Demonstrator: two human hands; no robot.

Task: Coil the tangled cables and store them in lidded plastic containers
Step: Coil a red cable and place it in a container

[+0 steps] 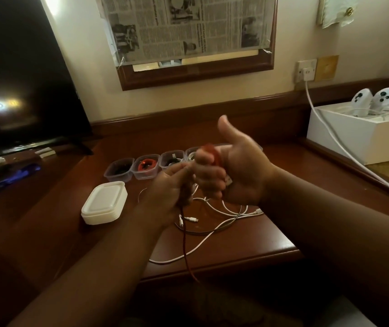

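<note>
Fingers (209,172) of the right hand (233,175) curl shut round a small coil of red cable (209,152), thumb sticking straight up, palm facing left. Left hand (170,187) sits just beside it, fingertips pinched together on the same red cable, whose loose tail (185,244) hangs down from that hand past the front edge of the dark reddish-brown wooden desk (247,232). Both hands held up above the desk, roughly centre of the head view.

Under the hands on the desk: a tangle of thin white cables w/ small plug ends (212,223), uncoiled, one strand running toward the front edge. Behind the hands, a row of small clear plastic tubs, lids off: leftmost tub (118,171) w/ smth dark inside, next tub (146,167) w/ a red coil, third tub (172,160) w/ dark and white bits, fourth tub (190,154) partly hidden by the right hand, looks like white cable in it. Left of the tangle, a stack of white rectangular plastic lids (105,202), well apart from the tubs' row.

Far left: black flat TV screen (23,79). Right side: white open box (358,133) w/ two white handheld controllers (375,100), and a thick white power lead (335,138) running down from the wall socket (306,70). Newspaper-covered framed panel (188,27) on the wall.
</note>
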